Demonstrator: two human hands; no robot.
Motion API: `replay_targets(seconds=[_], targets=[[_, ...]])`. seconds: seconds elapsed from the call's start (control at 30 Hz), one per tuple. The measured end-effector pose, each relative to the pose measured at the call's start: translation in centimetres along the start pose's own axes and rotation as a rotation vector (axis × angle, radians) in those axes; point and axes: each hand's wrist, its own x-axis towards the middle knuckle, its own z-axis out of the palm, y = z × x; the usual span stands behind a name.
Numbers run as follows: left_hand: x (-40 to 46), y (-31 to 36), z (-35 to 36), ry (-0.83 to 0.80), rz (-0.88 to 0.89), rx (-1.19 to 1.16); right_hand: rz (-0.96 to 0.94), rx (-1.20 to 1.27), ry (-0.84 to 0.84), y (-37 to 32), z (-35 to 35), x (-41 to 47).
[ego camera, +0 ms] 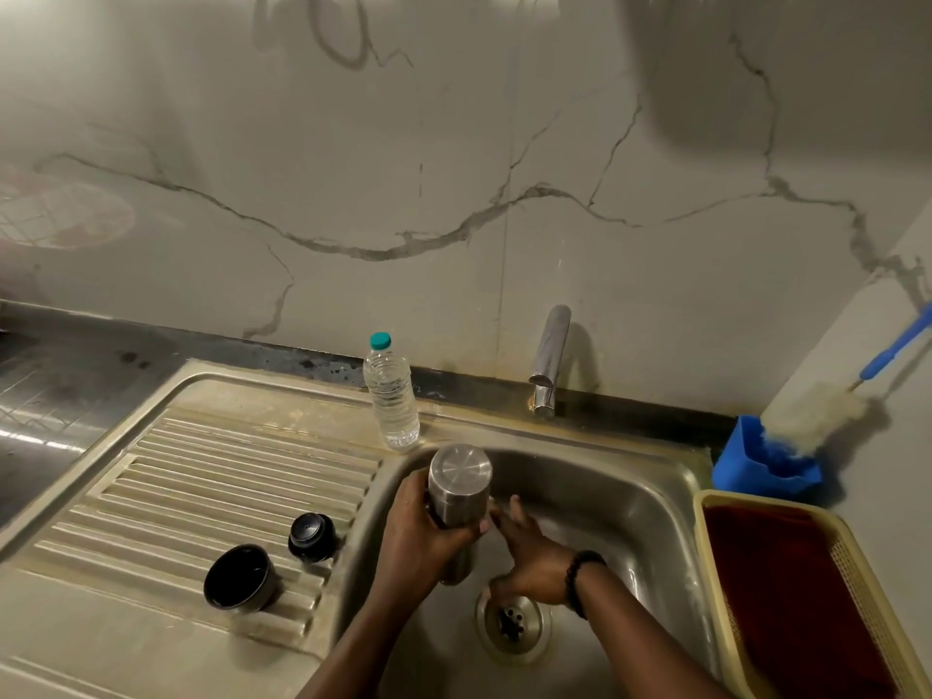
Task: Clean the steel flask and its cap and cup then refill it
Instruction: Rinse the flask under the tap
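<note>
Kitchen sink unit: stainless steel sink basin (645,502) set in a dark tabletop (75,375), against a marble-veined tiled wall (454,143).

Cylindrical brushed-steel flask (460,489): held over the basin, flat base toward the camera, mouth pointing down; whether anything runs from it cannot be told in the blur.

Left hand (421,534): fingers and thumb curled round the flask's body, gripping it.

Right hand (529,552): just beside the flask's right side, fingers extended and relaxed, gripping nothing; black bead bracelet (580,580) on the wrist.

Round drain (512,623): on the basin floor, below the right hand.

Ribbed steel drainboard (212,476): left of the basin. On it, black round flask cap (312,537) near the basin edge; black-lined steel cup (239,577) just left of it, mouth up and tilted.

Clear plastic water bottle with teal cap (391,396): upright on the rim behind the flask.

Chrome tap (549,360): at the back rim.

Blue holder (761,461) with blue-handled bottle brush (817,411): right rear corner.

Yellow plastic basket (716,572): right of the basin.
</note>
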Motion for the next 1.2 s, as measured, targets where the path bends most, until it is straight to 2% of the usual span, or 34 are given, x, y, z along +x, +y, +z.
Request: replay_targets(seconds=[0.07,0.17,0.23,0.3,0.5,0.67,0.73,0.87,1.03,1.2], targets=[[-0.1,0.1,0.0,0.012,-0.003,-0.002,0.018,0.162,0.171,-0.1,0.3,0.2],[0.4,0.9,-0.5,0.059,0.008,-0.018,0.007,0.103,0.323,-0.6,-0.1,0.3],[1.0,1.6,-1.0,0.09,0.029,-0.019,-0.035,0.113,0.366,-1.3,-0.7,0.3],[1.6,2.2,-1.5,0.133,0.04,-0.017,-0.081,0.174,0.375,-2.5,-1.1,0.3],[4.1,4.8,-4.7,0.392,0.046,-0.064,-0.274,0.277,0.394,-6.5,-1.6,1.3],[6.2,4.7,-7.4,0.486,0.04,-0.009,-0.323,0.275,0.35,-10.7,-1.8,1.6],[6.7,4.1,-8.3,0.502,0.039,0.037,-0.312,0.238,0.35,-12.0,-1.7,1.5],[6.9,2.6,-9.4,0.491,0.04,0.087,-0.3,0.35,0.372,-14.1,-1.1,2.3],[5.9,2.3,-9.7,0.436,0.045,0.0,-0.409,0.32,0.375,-17.6,-1.8,3.6],[6.1,1.7,-11.2,0.41,0.017,-0.066,-0.428,0.366,0.376,-19.0,-1.8,5.0]])
